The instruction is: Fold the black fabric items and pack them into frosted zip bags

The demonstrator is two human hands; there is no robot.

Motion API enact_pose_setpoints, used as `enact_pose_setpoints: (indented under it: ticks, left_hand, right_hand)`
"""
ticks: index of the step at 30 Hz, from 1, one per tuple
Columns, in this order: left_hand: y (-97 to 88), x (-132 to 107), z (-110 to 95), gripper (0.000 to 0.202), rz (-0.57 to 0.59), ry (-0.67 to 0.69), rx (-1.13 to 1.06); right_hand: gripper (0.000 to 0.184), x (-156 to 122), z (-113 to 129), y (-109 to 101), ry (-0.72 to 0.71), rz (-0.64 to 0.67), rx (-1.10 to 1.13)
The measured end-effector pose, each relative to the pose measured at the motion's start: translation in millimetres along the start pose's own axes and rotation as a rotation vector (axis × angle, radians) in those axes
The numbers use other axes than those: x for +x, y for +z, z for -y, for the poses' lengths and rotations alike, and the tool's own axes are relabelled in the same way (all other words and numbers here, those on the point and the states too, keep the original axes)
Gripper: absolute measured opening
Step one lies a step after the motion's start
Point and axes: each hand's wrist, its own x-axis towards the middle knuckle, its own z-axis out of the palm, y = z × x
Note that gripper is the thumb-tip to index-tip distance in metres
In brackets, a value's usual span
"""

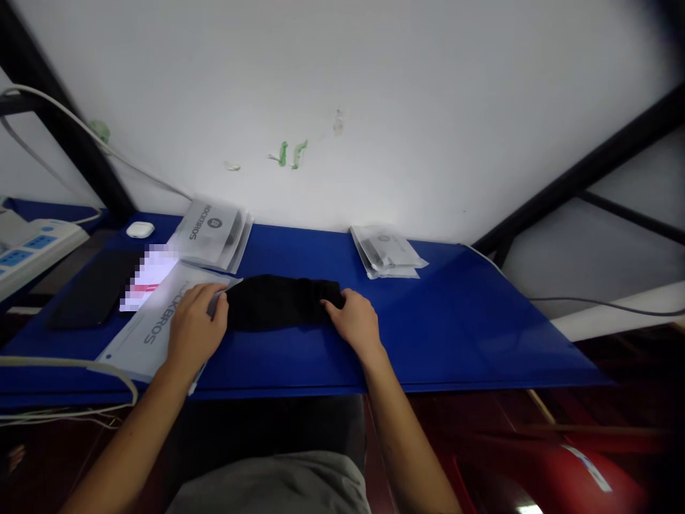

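Observation:
A folded black cloth item [281, 301] lies across the blue table surface [454, 321]. My left hand [195, 325] rests on a large grey printed plastic bag [140, 335], its fingers pinched at the bag's mouth beside the cloth's left end. My right hand [356, 320] presses on the cloth's right end with curled fingers.
A stack of printed grey bags [211, 232] leans at the back wall. Another small packet pile [386, 251] lies back right. A white earbud case [140, 229], a dark phone [93, 289] and a power strip [29, 250] sit at left. A cable [69, 368] runs along the front left edge.

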Motion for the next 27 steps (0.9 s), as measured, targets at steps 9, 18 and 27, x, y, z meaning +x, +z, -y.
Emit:
enact_pose_setpoints:
  ticks: [9, 18, 27]
  left_hand:
    - [-0.9, 0, 0, 0.024, 0.017, -0.001, -0.013]
    - [-1.2, 0, -2, 0.025, 0.004, -0.003, -0.020]
    - [0.3, -1, 2, 0.026, 0.026, -0.016, -0.022]
  right_hand:
    - [0.016, 6, -46, -14, 0.067, -0.160, 0.259]
    - [0.020, 3, -51, -30, 0.114, -0.337, 0.362]
    - [0.075, -10, -44, -12, 0.134, -0.109, 0.364]
